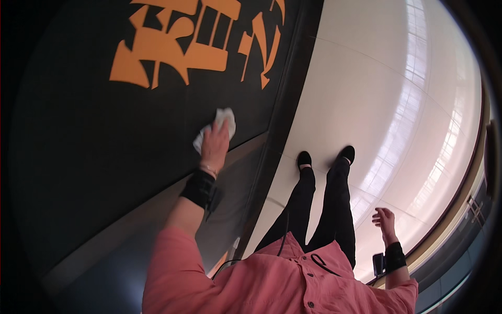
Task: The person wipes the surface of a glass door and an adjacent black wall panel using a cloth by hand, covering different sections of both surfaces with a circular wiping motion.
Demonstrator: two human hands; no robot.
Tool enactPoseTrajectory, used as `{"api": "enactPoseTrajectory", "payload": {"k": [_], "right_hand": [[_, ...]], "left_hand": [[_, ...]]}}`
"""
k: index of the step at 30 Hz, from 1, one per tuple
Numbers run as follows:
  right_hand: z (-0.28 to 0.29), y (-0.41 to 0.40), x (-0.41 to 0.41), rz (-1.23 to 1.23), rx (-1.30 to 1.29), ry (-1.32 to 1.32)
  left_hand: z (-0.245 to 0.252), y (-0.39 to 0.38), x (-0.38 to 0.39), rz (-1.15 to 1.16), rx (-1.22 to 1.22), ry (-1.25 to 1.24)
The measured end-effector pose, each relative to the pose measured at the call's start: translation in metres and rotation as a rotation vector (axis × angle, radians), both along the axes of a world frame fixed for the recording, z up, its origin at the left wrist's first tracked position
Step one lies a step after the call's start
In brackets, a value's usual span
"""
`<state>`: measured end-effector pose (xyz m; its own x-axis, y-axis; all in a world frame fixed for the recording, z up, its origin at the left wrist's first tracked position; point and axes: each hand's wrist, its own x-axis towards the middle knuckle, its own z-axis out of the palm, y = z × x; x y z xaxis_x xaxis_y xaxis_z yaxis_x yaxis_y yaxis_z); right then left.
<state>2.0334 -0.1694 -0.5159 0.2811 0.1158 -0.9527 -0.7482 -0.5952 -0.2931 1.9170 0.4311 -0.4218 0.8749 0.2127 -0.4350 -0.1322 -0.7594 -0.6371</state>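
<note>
My left hand (215, 142) presses a crumpled white cloth (226, 117) flat against a dark wall panel (157, 114). The cloth shows beyond my fingertips and at both sides of the hand. Large orange lettering (172, 51) stands on the same panel, beyond the cloth and apart from it. My right hand (384, 223) hangs at my other side over the floor, holding nothing, its fingers loosely bent and apart. A black band is wrapped around each forearm, and a small dark device (378, 263) sits by the right one.
A pale strip (157, 200) borders the panel, with a glossy dark surface (113, 255) beyond it. A dark base edge (292, 114) meets the shiny light tiled floor (353, 78), where my black shoes stand. A door with a metal handle (475, 208) is at the far right.
</note>
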Motion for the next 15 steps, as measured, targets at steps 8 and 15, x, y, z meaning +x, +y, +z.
{"api": "enactPoseTrajectory", "payload": {"k": [8, 15], "right_hand": [[-0.112, 0.098, -0.068, -0.212, 0.153, -0.123], [-0.093, 0.167, -0.130, 0.165, 0.071, -0.413]], "left_hand": [[-0.064, -0.010, 0.013, -0.078, 0.008, 0.111], [-0.164, 0.029, 0.100, -0.065, -0.007, 0.017]]}}
